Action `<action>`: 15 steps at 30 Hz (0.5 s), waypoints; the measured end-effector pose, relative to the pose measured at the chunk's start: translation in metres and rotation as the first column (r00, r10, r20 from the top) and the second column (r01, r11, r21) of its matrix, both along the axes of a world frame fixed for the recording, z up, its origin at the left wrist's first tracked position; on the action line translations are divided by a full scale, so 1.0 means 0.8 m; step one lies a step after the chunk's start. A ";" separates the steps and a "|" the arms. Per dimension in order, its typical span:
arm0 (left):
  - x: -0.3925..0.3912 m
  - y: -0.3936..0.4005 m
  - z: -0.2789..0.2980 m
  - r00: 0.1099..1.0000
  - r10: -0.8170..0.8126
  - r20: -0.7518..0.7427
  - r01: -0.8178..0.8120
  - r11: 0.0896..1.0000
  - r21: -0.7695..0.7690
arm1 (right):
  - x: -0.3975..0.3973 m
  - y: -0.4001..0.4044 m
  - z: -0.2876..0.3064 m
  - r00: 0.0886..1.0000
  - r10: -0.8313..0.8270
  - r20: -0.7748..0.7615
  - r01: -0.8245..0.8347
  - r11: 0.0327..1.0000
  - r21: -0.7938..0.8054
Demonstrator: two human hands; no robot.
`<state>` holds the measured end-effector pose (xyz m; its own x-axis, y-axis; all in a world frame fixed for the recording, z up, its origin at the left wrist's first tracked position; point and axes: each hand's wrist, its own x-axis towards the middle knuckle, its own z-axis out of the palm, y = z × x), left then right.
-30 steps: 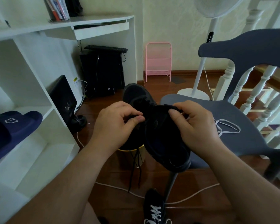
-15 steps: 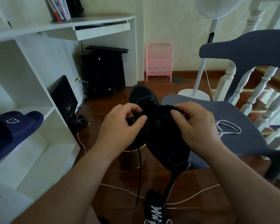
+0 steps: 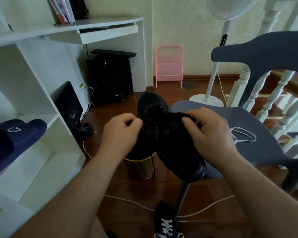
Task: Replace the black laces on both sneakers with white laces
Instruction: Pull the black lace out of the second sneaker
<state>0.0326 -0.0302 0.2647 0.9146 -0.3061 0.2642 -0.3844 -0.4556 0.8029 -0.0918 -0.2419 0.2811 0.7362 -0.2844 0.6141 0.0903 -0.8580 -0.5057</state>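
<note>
Plainly the left hand pinches the black lace at the sneaker's eyelets, fingers curled tight; the right hand grips the collar, holding the shoe in the air over a bin. A snagged lace could jerk the sneaker loose. White laces wait on the chair seat, near the edge; a knock might drop them.
</note>
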 end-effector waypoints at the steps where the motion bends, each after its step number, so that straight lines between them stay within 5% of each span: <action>1: 0.007 0.007 0.002 0.994 0.092 0.051 -0.095 0.994 0.059 | 0.000 -0.002 0.001 1.000 -0.015 0.010 0.015 1.000 0.023; 3: 0.019 0.022 0.006 0.966 0.192 0.175 -0.230 0.945 0.234 | 0.000 -0.006 0.003 0.999 -0.033 0.028 0.031 0.998 0.058; 6: 0.015 0.023 0.008 0.977 0.116 0.179 -0.172 0.926 0.336 | -0.001 -0.005 0.003 0.999 -0.029 0.025 0.028 0.998 0.059; 10: -0.001 0.003 0.006 0.978 -0.066 0.197 0.052 0.996 0.077 | 0.001 0.000 0.000 0.999 -0.033 0.014 0.032 0.998 0.057; 12: -0.010 -0.006 0.005 0.939 -0.100 0.328 0.069 0.992 0.106 | 0.003 0.003 0.000 1.000 -0.022 0.016 0.021 0.998 0.052; 15: -0.014 -0.013 0.008 0.939 -0.114 0.323 0.081 0.990 0.114 | 0.003 0.005 -0.001 1.000 -0.004 0.020 0.003 0.999 0.052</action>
<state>0.0214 -0.0405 0.2708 0.7465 -0.4286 0.5090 -0.6654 -0.4723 0.5781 -0.0893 -0.2378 0.2803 0.7230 -0.3186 0.6130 0.0981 -0.8309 -0.5477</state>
